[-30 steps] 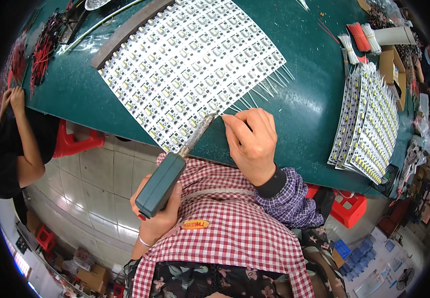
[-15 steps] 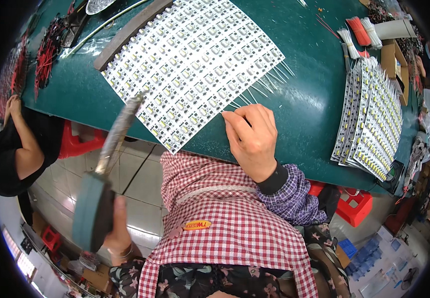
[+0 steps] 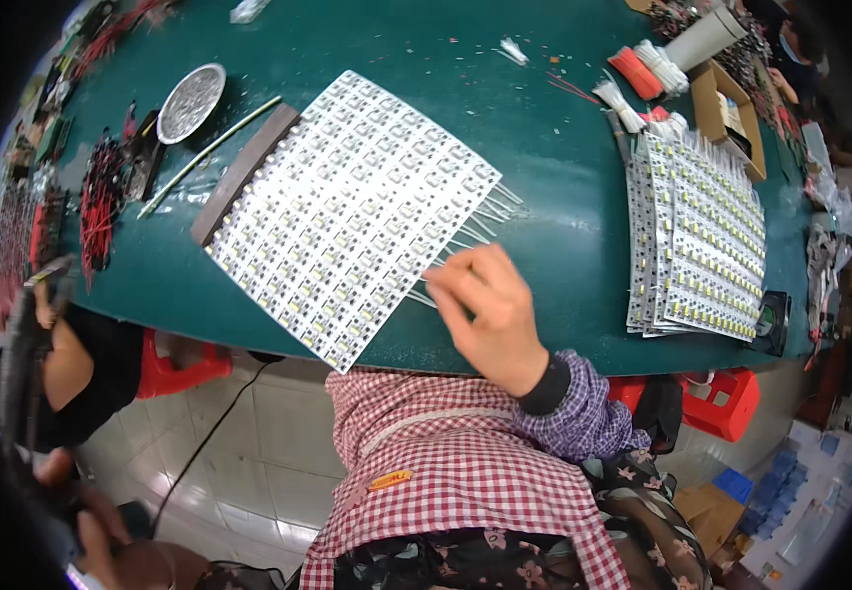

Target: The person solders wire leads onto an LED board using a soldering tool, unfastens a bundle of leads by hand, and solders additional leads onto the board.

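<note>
A white sheet of LED circuit boards lies tilted on the green table, with thin white wires sticking out along its right edge. My right hand is closed in a pinch at that edge, thumb and forefinger meeting among the wires; what sits between the fingertips is too small to make out. At the far left, low and off the table, my left hand grips a soldering iron, blurred and partly lost in the dark rim. Its tip points upward, away from the sheet.
A dark bar lies against the sheet's left edge. Beyond it are a thin pale rod and a metal bowl. Stacked LED sheets stand right, near a cardboard box and wire bundles. Another person's arm is at left.
My left hand has swung the soldering iron off the sheet, out to the far left. The view has shifted, so the sheet sits lower; my right hand stays pinched at its edge.
</note>
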{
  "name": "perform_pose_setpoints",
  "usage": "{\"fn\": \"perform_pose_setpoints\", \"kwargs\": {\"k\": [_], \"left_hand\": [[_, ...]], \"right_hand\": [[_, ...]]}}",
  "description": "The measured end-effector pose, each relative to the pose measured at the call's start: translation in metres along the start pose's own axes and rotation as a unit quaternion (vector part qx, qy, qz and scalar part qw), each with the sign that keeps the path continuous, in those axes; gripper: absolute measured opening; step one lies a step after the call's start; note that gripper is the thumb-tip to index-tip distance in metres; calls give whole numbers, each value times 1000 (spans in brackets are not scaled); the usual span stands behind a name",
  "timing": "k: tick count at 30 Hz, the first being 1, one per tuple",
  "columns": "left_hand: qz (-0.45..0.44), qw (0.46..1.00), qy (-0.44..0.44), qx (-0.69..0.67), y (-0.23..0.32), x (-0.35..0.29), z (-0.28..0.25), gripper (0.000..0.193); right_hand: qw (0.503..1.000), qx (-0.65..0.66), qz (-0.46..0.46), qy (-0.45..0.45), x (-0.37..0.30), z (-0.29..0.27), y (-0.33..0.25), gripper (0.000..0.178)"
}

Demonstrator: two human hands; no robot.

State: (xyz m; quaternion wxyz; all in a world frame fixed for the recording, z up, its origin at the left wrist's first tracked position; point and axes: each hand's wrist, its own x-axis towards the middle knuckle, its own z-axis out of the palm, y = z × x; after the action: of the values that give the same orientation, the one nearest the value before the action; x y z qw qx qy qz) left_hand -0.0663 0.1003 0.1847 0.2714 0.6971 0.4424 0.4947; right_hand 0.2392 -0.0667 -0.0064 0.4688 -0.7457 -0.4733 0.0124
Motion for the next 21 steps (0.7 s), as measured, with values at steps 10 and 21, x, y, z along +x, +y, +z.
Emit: {"fn": "perform_pose_setpoints", "kwargs": {"k": [10, 21], "left_hand": [[-401, 790, -198, -419, -57, -70, 166, 45], [-428, 798, -166, -391, -86, -75, 163, 45]], "right_hand": [[944, -264, 17, 199, 178, -5, 189, 9], [910, -391, 131, 27, 232, -4, 217, 14]]}}
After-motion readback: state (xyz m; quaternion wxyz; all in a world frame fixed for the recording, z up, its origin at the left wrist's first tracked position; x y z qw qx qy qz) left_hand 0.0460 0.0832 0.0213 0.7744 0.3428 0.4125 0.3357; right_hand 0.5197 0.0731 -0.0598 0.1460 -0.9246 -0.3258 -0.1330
